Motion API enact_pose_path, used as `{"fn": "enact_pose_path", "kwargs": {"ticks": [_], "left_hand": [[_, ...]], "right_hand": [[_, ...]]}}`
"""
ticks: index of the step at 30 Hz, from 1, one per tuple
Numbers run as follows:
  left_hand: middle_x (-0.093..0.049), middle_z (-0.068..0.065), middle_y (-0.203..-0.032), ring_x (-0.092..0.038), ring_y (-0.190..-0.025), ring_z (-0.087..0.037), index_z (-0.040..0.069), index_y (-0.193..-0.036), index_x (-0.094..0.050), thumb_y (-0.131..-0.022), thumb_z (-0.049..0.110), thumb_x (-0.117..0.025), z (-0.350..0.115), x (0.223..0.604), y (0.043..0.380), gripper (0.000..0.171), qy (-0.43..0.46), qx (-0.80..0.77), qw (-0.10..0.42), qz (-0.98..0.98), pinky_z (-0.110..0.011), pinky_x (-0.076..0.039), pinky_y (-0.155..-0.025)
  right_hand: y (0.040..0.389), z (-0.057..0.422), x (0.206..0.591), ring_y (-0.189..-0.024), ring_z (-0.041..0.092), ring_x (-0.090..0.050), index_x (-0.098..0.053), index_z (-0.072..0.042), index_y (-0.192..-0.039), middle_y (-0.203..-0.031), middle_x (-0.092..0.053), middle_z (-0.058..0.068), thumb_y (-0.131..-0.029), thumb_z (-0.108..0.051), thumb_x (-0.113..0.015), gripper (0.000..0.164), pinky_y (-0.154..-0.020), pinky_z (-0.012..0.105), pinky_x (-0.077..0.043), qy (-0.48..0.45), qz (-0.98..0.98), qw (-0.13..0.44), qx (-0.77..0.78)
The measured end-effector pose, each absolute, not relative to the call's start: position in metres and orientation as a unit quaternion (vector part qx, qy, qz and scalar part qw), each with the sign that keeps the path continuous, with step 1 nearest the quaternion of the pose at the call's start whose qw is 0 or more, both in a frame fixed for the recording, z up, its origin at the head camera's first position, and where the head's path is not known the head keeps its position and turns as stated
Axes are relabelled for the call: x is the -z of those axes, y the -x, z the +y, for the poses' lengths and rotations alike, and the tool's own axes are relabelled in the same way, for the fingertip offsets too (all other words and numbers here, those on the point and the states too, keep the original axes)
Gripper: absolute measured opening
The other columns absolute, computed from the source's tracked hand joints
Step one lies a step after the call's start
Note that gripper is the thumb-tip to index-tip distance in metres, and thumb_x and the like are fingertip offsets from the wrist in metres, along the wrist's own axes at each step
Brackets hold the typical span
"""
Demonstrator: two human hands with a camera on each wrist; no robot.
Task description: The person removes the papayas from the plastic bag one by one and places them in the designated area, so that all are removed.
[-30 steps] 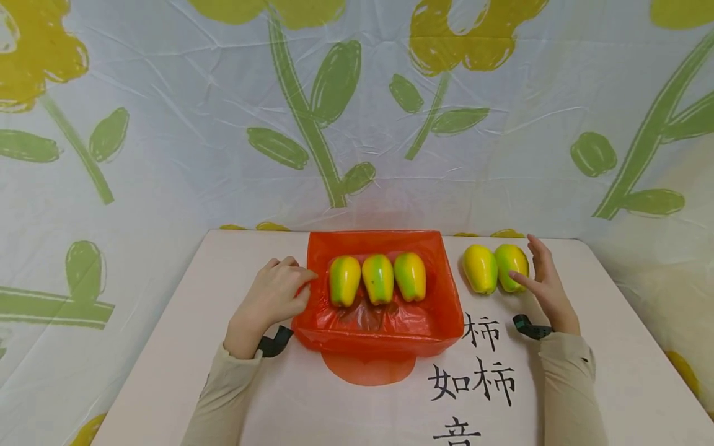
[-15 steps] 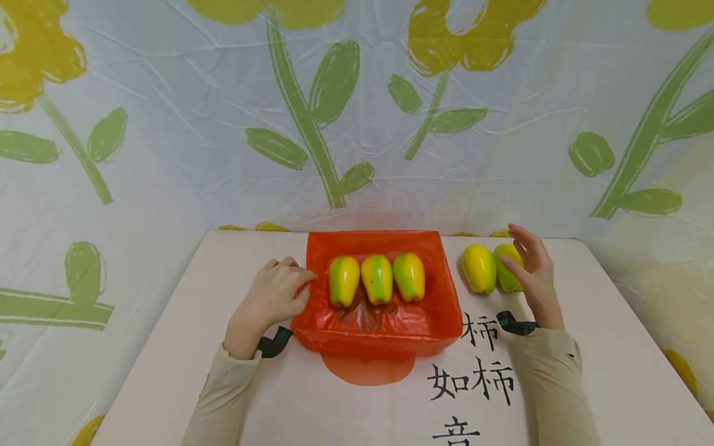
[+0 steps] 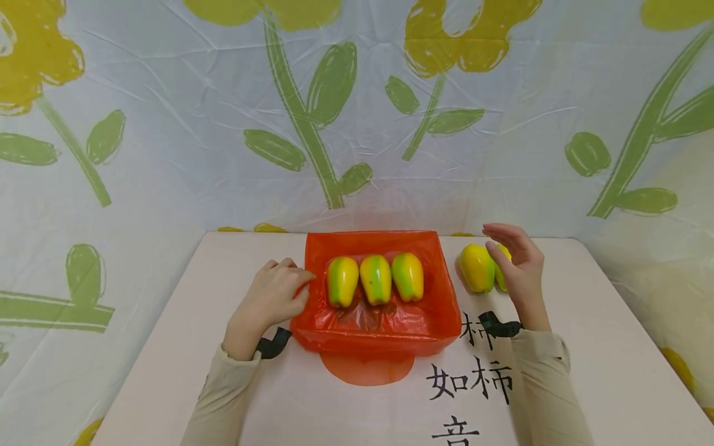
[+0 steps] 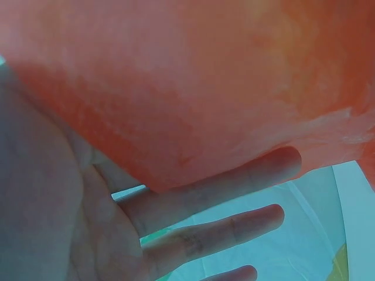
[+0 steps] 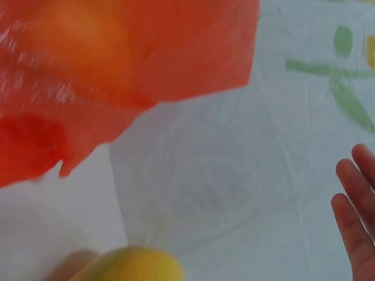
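Observation:
A red plastic box-shaped bag (image 3: 385, 344), open at the top, stands on the table. Inside it three yellow-green papayas (image 3: 376, 280) lie in a row. My left hand (image 3: 273, 294) holds the bag's left rim; in the left wrist view the red film (image 4: 176, 88) hides the thumb, and the index finger (image 4: 234, 184) runs along the film's edge. My right hand (image 3: 519, 269) is raised right of the bag with thumb and fingers apart, nothing between them. Two more papayas (image 3: 476, 268) sit just left of it, the farther right one partly hidden by the hand.
Black characters (image 3: 471, 378) and an orange-red round print (image 3: 367, 370) mark the pale table (image 3: 312, 415). A flower-patterned cloth (image 3: 223, 93) rises behind the table and along both sides. Each wrist wears a black camera mount (image 3: 273, 344).
My right hand has moved left, from beside the rightmost papaya to in front of it, now covering much of it. The left hand, the bag and the papayas have stayed put.

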State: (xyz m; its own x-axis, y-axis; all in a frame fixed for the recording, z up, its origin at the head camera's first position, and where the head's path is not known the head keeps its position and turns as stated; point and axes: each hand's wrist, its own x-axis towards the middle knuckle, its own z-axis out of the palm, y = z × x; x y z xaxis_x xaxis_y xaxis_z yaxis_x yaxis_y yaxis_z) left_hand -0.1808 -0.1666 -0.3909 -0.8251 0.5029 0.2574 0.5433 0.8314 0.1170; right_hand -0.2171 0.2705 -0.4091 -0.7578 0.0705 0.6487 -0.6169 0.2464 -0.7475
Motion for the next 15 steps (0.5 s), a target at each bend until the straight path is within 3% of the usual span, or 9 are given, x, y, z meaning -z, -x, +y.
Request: {"fn": "enact_pose_path", "kwargs": {"ticks": [6, 15], "left_hand": [[-0.075, -0.004, -0.093, -0.06, -0.089, -0.026, 0.009, -0.104, -0.077, -0.083, 0.01, -0.057, -0.167, 0.391, 0.181, 0.029, 0.271, 0.088, 0.106, -0.953, -0.043, -0.047, -0.08], [-0.07, -0.002, -0.08, -0.059, -0.086, -0.025, 0.01, -0.098, -0.076, -0.082, 0.011, -0.057, -0.166, 0.391, 0.18, 0.025, 0.268, 0.083, 0.105, -0.954, -0.041, -0.047, -0.076]], "right_hand": [[0.209, 0.252, 0.389, -0.107, 0.023, -0.063, -0.065, 0.009, -0.116, -0.113, -0.067, 0.02, -0.092, 0.006, -0.059, 0.024, -0.099, 0.025, -0.046, -0.2, -0.739, 0.301, -0.569], [0.203, 0.229, 0.361, -0.106, 0.014, -0.061, -0.068, 0.009, -0.109, -0.108, -0.068, 0.021, -0.081, 0.021, -0.062, 0.031, -0.098, 0.022, -0.044, -0.276, -0.78, 0.278, -0.488]]}}
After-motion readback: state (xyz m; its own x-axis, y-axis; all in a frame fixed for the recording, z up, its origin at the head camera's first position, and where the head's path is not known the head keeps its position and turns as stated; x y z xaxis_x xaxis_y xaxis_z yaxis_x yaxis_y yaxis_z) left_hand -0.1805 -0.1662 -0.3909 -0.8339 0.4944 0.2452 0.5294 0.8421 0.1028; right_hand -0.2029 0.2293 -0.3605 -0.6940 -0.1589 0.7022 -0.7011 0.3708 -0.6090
